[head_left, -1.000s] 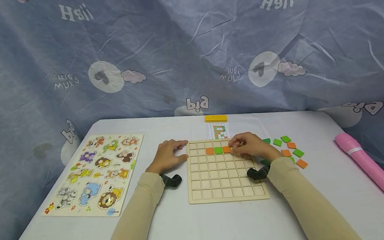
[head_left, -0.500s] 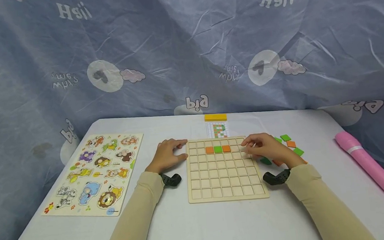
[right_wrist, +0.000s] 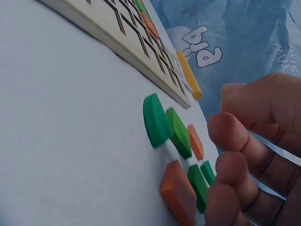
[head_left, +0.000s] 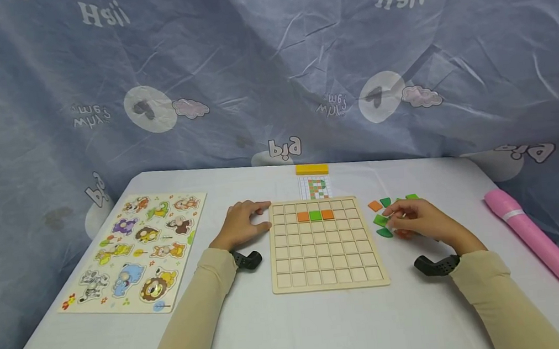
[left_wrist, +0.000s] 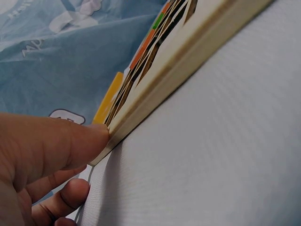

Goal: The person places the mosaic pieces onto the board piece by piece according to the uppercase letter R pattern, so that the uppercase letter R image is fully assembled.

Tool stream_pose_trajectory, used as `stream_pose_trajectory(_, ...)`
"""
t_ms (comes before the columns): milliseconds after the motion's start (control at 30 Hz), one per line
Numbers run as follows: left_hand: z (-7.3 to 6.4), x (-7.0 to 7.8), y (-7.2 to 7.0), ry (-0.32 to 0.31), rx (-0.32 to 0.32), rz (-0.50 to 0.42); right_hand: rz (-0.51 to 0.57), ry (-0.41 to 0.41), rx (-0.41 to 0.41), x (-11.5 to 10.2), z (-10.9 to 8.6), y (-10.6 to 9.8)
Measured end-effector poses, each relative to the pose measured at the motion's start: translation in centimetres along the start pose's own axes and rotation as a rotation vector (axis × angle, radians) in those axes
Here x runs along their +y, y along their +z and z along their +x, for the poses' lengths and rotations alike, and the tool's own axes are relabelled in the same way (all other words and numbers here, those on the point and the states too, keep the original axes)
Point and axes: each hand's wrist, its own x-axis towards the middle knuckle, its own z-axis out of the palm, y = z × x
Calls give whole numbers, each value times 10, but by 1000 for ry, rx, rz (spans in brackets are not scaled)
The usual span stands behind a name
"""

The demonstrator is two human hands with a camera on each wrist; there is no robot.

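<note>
A wooden grid board (head_left: pixel 328 250) lies flat on the table, with two orange tiles and a green tile (head_left: pixel 315 215) between them in its second row from the top. At the board's left edge, my left hand (head_left: pixel 241 224) rests with thumb and index finger spread; in the left wrist view the thumb (left_wrist: pixel 89 141) touches the rim. My right hand (head_left: pixel 425 220) hovers over the loose tiles right of the board. Its fingers are loosely bent with nothing visible between them. Beneath, the right wrist view has a dark green curved piece (right_wrist: pixel 157 120), a green square tile (right_wrist: pixel 178 133) and an orange tile (right_wrist: pixel 178 193).
Behind the board lie a grid card (head_left: pixel 316 188) with an orange and green pattern and a yellow block (head_left: pixel 312 169). An animal puzzle board (head_left: pixel 134 255) occupies the left side. A thick pink pen-shaped object (head_left: pixel 540 246) lies at the far right.
My right hand has moved off the board to the right, onto the loose tiles. Three tiles in the row are now uncovered. The left hand has stayed at the board's edge.
</note>
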Motion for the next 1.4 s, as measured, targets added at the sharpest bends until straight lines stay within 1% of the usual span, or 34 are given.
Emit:
stream_pose_trajectory(167,1,0,0,2,2,-4,-42,-4,26,7,-5,-4)
stream_pose_trajectory(400,2,-1,1,8,4,-5,-35,-25,24,13,-8,-6)
stream_pose_trajectory(567,3,-1,3,11,5,-7,-86,-60,34,15,-8,-4)
stream_pose_trajectory(700,3,-1,3,11,5,-6,-122,-79,21,15,-7,-1)
stream_pose_trajectory(800,2,0,3,10,7,-6,-138,-77,-2,15,-7,1)
stream_pose_trajectory(900,2,0,3,11,12,-8,-162,-61,-8,14,-5,4)
stream_pose_trajectory(1167,0,1,1,7,13,-11,-210,-62,9,13,-3,9)
stream_pose_trajectory(1400,0,1,1,6,5,-7,-219,-41,23,11,-3,12)
